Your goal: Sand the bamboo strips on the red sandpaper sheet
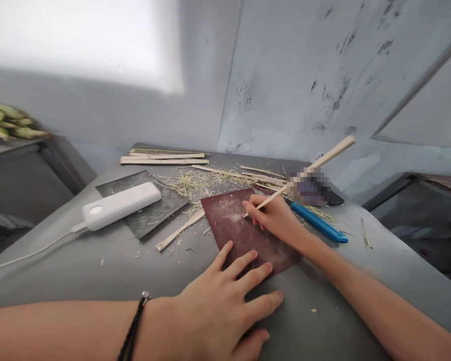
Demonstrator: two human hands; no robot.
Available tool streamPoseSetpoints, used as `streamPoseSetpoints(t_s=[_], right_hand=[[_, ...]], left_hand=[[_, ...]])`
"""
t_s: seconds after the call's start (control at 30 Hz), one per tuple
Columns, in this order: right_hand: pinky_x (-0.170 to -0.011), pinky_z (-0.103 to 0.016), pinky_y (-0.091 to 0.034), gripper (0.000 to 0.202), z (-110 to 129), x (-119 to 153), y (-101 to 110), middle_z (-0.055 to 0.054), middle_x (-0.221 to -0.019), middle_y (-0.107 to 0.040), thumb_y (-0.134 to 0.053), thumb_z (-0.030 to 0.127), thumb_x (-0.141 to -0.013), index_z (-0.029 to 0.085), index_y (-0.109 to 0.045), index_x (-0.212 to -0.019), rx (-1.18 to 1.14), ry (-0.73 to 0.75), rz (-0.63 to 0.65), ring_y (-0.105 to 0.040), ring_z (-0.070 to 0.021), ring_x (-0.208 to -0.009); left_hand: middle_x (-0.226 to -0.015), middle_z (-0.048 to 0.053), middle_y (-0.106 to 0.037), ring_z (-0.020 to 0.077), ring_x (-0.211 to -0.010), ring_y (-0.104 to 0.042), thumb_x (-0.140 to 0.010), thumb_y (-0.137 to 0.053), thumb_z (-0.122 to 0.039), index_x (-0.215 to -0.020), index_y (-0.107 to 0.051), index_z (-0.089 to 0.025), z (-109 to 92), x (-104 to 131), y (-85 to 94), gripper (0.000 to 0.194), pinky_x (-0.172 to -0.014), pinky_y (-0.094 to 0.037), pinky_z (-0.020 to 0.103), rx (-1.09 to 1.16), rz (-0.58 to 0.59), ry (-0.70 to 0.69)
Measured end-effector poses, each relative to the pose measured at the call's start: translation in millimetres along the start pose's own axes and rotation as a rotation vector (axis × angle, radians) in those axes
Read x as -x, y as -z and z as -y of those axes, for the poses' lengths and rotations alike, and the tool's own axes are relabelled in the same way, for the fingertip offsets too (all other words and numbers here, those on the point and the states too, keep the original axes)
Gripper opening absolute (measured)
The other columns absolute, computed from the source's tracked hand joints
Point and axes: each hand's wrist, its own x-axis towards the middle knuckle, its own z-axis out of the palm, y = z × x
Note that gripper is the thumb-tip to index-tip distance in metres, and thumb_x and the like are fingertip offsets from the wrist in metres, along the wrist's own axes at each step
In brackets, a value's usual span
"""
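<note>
My right hand (272,215) grips a pale bamboo stick (321,160) like a pencil. Its pointed tip rests on a reddish-brown sheet of sandpaper (229,225), dusted with light powder near the tip. The thick end of the stick slants up to the right. My left hand (225,296), with a dark braided bracelet at the wrist, lies with fingers spread, fingertips on the near edge of the sandpaper. Beside my right wrist lies a blue-handled tool (319,223), probably a cutter; its other end is hidden.
Left of the sandpaper, a white power bank (122,205) with a cable lies across a dark sheet (165,213). A split bamboo piece (180,230) sits nearby. Shavings (191,181) and bamboo strips (165,158) lie toward the wall. A blurred-out flat object (311,188) is at back right.
</note>
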Motion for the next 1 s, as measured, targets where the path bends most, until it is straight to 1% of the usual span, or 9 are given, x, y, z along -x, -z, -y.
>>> streamPoseSetpoints(t_s=[0.13, 0.23, 0.33, 0.47, 0.57, 0.67, 0.77, 0.9, 1.0], right_hand=[[-0.049, -0.025, -0.036, 0.042, 3.3, 2.5, -2.2, 0.004, -0.053, -0.057, -0.055, 0.044, -0.102, 0.024, -0.054, -0.066, -0.031, 0.007, 0.068, -0.051, -0.0114, -0.045], [-0.05, -0.025, -0.037, 0.043, 1.2, 2.5, -3.4, 0.005, -0.051, -0.056, -0.052, 0.044, -0.104, 0.024, -0.053, -0.067, -0.034, 0.0, 0.028, -0.05, -0.0117, -0.045], [-0.05, -0.026, -0.037, 0.04, -2.6, 1.5, -4.2, 0.004, -0.053, -0.059, -0.055, 0.045, -0.102, 0.024, -0.056, -0.069, -0.03, 0.013, 0.052, -0.052, -0.0124, -0.046], [-0.053, -0.026, -0.035, 0.042, -5.0, 1.1, -5.8, 0.004, -0.051, -0.055, -0.057, 0.044, -0.101, 0.024, -0.053, -0.064, -0.002, 0.018, 0.011, -0.05, -0.0125, -0.049], [-0.052, -0.026, -0.036, 0.042, -5.9, 2.2, -6.1, 0.004, -0.052, -0.058, -0.059, 0.044, -0.1, 0.024, -0.056, -0.064, -0.021, 0.015, 0.047, -0.05, -0.0118, -0.047], [-0.051, -0.026, -0.039, 0.044, -8.6, 2.1, -3.2, 0.003, -0.053, -0.06, -0.05, 0.048, -0.105, 0.023, -0.063, -0.071, -0.071, -0.011, 0.057, -0.051, -0.0118, -0.044], [-0.05, -0.026, -0.041, 0.044, -10.8, 0.8, 0.4, 0.003, -0.055, -0.064, -0.052, 0.053, -0.105, 0.022, -0.069, -0.077, -0.118, -0.021, 0.123, -0.055, -0.0125, -0.043], [-0.051, -0.025, -0.043, 0.046, -9.1, -0.6, 1.4, 0.002, -0.053, -0.063, -0.051, 0.05, -0.106, 0.022, -0.067, -0.073, -0.118, -0.037, 0.114, -0.056, -0.0123, -0.044], [-0.05, -0.025, -0.043, 0.043, -7.1, -1.1, 0.2, 0.002, -0.054, -0.065, -0.057, 0.049, -0.104, 0.022, -0.07, -0.074, -0.118, -0.031, 0.163, -0.058, -0.013, -0.044]], left_hand=[[-0.174, 0.01, -0.041, 0.0422, -0.161, -0.038, -0.114, -0.035, -0.049, -0.164, -0.043, -0.03, -5.2, 2.7, 0.5, 0.053, -0.125, -0.03, 0.081, 0.037, -0.007, 0.022], [-0.174, 0.011, -0.041, 0.0432, -0.16, -0.038, -0.114, -0.038, -0.048, -0.162, -0.045, -0.03, -5.8, 3.3, -3.6, 0.053, -0.123, -0.03, 0.083, 0.019, -0.019, 0.025], [-0.173, 0.011, -0.043, 0.0429, -0.159, -0.041, -0.113, -0.038, -0.048, -0.162, -0.045, -0.029, -5.3, 3.6, -6.1, 0.052, -0.123, -0.031, 0.082, 0.015, -0.042, 0.023], [-0.172, 0.011, -0.045, 0.0429, -0.158, -0.041, -0.114, -0.038, -0.048, -0.161, -0.046, -0.029, -5.3, 3.8, -4.5, 0.051, -0.122, -0.032, 0.083, 0.025, -0.05, 0.016], [-0.172, 0.01, -0.045, 0.0419, -0.158, -0.042, -0.114, -0.039, -0.047, -0.161, -0.046, -0.029, -6.0, 2.9, -1.9, 0.05, -0.123, -0.032, 0.082, 0.03, -0.046, 0.022], [-0.172, 0.012, -0.044, 0.0436, -0.158, -0.04, -0.113, -0.04, -0.045, -0.16, -0.047, -0.027, -6.4, 1.7, -1.3, 0.051, -0.122, -0.031, 0.084, 0.003, -0.043, 0.01], [-0.171, 0.013, -0.046, 0.0435, -0.158, -0.041, -0.113, -0.04, -0.045, -0.159, -0.048, -0.026, -6.7, 1.3, -1.7, 0.05, -0.122, -0.034, 0.082, -0.014, -0.041, 0.007], [-0.171, 0.013, -0.045, 0.0433, -0.158, -0.04, -0.113, -0.042, -0.044, -0.158, -0.049, -0.026, -7.3, 1.5, -1.0, 0.049, -0.121, -0.034, 0.083, -0.027, -0.046, 0.003], [-0.17, 0.012, -0.047, 0.0415, -0.156, -0.043, -0.113, -0.042, -0.044, -0.158, -0.049, -0.026, -8.1, 1.7, 0.2, 0.049, -0.123, -0.035, 0.08, -0.033, -0.05, 0.001]])
